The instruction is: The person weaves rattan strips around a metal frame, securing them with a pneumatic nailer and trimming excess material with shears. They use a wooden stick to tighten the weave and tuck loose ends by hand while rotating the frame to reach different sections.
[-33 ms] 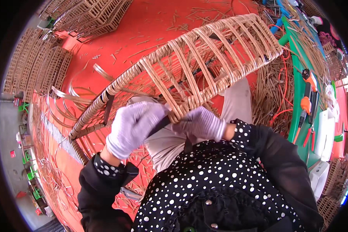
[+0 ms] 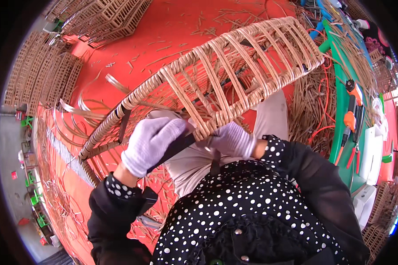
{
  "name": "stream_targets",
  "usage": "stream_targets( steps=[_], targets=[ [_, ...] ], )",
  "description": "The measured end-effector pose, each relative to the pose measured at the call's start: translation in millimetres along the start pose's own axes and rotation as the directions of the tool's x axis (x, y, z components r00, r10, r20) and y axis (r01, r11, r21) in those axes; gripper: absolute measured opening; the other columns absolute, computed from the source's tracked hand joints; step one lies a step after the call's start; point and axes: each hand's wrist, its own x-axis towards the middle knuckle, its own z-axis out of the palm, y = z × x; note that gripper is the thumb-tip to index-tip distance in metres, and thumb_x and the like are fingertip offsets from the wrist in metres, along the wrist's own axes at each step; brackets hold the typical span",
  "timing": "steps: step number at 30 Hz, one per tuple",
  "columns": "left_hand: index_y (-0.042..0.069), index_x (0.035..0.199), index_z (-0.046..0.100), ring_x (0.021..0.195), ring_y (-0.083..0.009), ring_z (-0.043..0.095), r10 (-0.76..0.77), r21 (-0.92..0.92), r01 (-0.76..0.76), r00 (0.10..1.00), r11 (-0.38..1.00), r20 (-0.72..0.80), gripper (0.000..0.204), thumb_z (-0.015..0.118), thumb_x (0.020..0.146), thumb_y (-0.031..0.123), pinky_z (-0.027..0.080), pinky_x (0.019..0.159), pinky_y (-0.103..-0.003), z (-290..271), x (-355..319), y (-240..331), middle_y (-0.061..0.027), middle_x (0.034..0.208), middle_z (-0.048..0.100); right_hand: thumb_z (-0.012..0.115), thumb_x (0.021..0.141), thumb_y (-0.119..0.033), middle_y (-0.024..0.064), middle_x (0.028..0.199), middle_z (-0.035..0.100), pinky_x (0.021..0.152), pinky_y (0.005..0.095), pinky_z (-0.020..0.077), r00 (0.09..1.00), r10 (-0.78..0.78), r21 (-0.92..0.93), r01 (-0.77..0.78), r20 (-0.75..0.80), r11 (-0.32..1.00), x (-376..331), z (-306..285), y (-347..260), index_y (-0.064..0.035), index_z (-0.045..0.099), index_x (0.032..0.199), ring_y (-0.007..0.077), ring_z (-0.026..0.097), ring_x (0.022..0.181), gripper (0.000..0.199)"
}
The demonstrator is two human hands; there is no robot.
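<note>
A tan wicker frame, wound with flat strips and crossed by paired slats, lies slanted over my lap. Below its wound corner, a bare dark bar shows. My left hand, in a pale lilac knit glove, is closed around this bar, close to where the winding ends. On the other side of the corner, my right hand, gloved alike, is curled up against the wound strips. Its fingertips are partly hidden by the frame, so what they pinch cannot be made out.
Loose strips curl out at the left of the frame. A green table at the right bears orange-and-black tools and red-handled pliers. Woven panels are stacked at the far left. Strip scraps litter the red floor.
My left hand has shifted slightly down and left, baring more of the dark bar. The right hand's fingers have drawn partly behind the wound corner. The frame stays nearly still.
</note>
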Motion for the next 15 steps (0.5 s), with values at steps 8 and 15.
stream_targets(
  steps=[8,15],
  targets=[
    [-0.003,0.107,0.060,0.072,-0.0157,0.064,-0.022,-0.158,0.058,0.976,0.986,0.219,0.029,0.052,0.094,0.022,0.053,0.069,-0.029,0.2,26.2,-21.2,-0.0104,0.087,0.065,0.060,0.086,-0.026,0.0102,0.097,0.061,0.072,0.0328,0.0526,0.946,-0.301,0.664,0.151,0.117,0.733,79.9,-16.9,49.5,-0.0030,0.058,0.106,0.0195,0.062,0.085,0.030],
    [0.002,0.097,0.067,0.077,-0.0154,0.063,-0.213,-0.608,0.161,0.977,0.777,-0.013,0.015,0.065,0.083,0.007,0.048,0.073,-0.025,-0.5,8.0,-9.2,-0.0073,0.087,0.066,0.057,0.089,-0.024,0.0139,0.108,0.060,0.075,0.0309,0.0532,0.999,0.044,0.669,-0.024,-0.014,0.743,44.6,-14.2,1.1,-0.0010,0.055,0.116,0.0226,0.061,0.089,0.035]
  ],
)
